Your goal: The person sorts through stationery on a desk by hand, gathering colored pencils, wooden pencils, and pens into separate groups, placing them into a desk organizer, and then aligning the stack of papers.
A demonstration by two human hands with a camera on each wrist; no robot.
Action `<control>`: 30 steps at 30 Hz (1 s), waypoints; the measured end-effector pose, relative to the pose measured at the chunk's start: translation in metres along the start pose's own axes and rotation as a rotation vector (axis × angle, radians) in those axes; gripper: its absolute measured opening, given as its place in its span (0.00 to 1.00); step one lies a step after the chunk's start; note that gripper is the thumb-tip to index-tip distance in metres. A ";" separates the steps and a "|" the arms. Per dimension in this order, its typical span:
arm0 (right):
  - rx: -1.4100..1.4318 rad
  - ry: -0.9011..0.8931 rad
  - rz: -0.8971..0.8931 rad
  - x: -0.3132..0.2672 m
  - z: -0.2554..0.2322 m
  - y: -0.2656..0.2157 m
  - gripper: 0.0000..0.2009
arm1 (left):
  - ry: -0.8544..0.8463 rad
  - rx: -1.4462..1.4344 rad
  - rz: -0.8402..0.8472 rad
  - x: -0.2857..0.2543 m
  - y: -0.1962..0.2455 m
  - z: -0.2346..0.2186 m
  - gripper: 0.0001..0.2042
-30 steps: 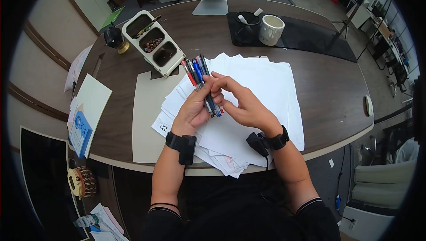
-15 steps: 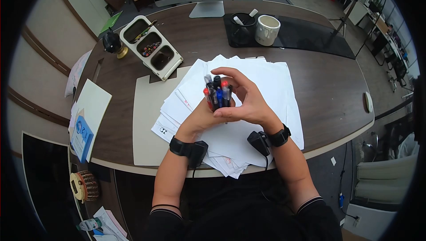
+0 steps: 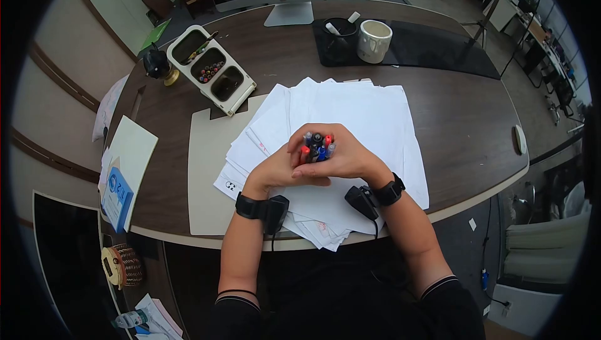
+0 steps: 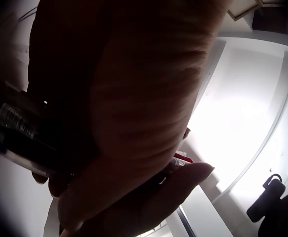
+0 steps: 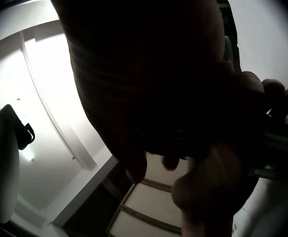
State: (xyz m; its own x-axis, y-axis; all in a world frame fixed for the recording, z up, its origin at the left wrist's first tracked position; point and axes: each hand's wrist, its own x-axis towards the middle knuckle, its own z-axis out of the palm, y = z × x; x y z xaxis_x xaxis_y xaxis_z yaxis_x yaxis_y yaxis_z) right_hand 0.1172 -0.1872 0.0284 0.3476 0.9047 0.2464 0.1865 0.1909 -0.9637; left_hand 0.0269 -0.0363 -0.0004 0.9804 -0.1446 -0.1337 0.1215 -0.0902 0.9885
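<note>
A bundle of several pens with red, blue and black ends stands nearly upright between my two hands, over the stack of white paper. My left hand grips the bundle from the left. Curled around the upper part of the same pens is my right hand, its thumb along the near side and its fingers along the far side. In the left wrist view, clear pen barrels stick out beyond the dark palm. The lower parts of the pens are hidden by the hands in the head view.
A three-compartment organizer holding pencils stands at the back left. Behind the paper are a black pen cup and a white mug on a dark mat. A blue box lies at the left, a white mouse at the right edge.
The pens have turned from lying slanted to standing with their ends toward the head camera. My right hand has closed around them, and both hands have come lower in the head view.
</note>
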 end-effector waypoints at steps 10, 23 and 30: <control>0.005 0.007 -0.082 0.000 -0.003 0.012 0.06 | -0.119 0.132 0.001 0.004 0.002 0.005 0.18; 0.069 0.214 -0.226 -0.005 -0.021 -0.020 0.32 | 0.021 -0.227 0.080 -0.003 0.028 0.005 0.13; 0.148 0.433 0.112 -0.023 -0.061 0.036 0.10 | 0.033 -1.412 0.183 0.045 0.003 -0.065 0.13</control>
State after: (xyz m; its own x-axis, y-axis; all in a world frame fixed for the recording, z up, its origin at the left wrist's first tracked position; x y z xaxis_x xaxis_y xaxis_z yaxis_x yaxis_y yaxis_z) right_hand 0.1717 -0.2241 -0.0059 0.7156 0.6864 0.1296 0.0041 0.1814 -0.9834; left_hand 0.0816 0.0210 0.0011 0.9996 -0.0225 -0.0158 0.0255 0.9720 0.2336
